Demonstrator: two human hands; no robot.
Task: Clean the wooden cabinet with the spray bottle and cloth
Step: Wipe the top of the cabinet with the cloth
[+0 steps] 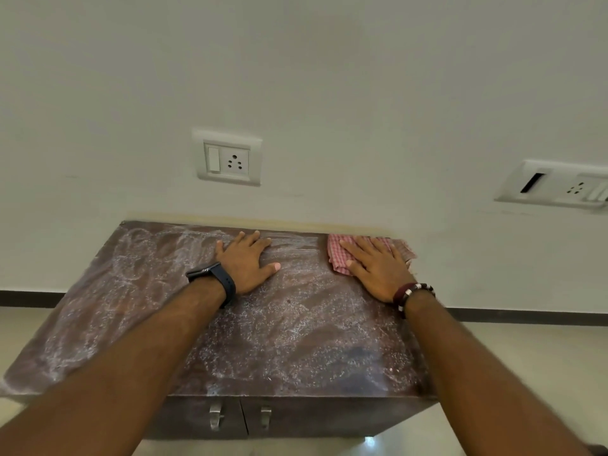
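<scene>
The right hand (378, 269) presses a pink checked cloth (339, 255) flat, fingers straight and spread, at the far right corner of the wooden cabinet (279, 340) top. The left hand (245, 263) rests open-palmed mid-top, which looks wet-streaked.

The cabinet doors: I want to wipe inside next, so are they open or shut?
Shut. Both doors of the cabinet sit flush, handles side by side at the closed seam.
</scene>
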